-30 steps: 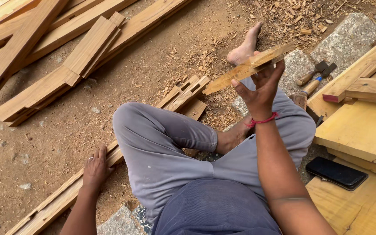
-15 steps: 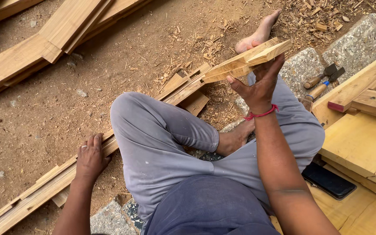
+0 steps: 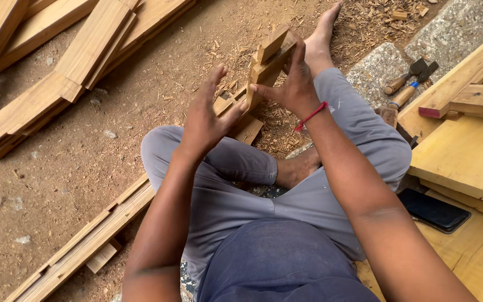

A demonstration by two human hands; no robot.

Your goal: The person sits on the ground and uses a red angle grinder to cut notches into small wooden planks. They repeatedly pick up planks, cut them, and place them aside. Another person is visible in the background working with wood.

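Observation:
I sit on the ground with one leg folded and one stretched out. My right hand (image 3: 293,84), with a red thread at the wrist, grips a short notched wooden block (image 3: 268,62) and holds it up in front of me, tilted on end. My left hand (image 3: 208,114) is raised beside the block with fingers spread, its fingertips close to the block's lower end; I cannot tell whether they touch it. Long wooden strips (image 3: 93,232) lie on the dirt by my left leg.
Stacked planks (image 3: 57,72) lie at the upper left. A hammer (image 3: 405,78) and a chisel (image 3: 406,95) rest by a stone slab (image 3: 375,67). Yellow boards (image 3: 465,156) and a black phone (image 3: 432,210) lie at the right. Wood shavings (image 3: 286,120) cover the dirt.
My left hand has lifted off the ground strips and come up beside the block. My right hand has turned the block from nearly level to steeply tilted and drawn it closer.

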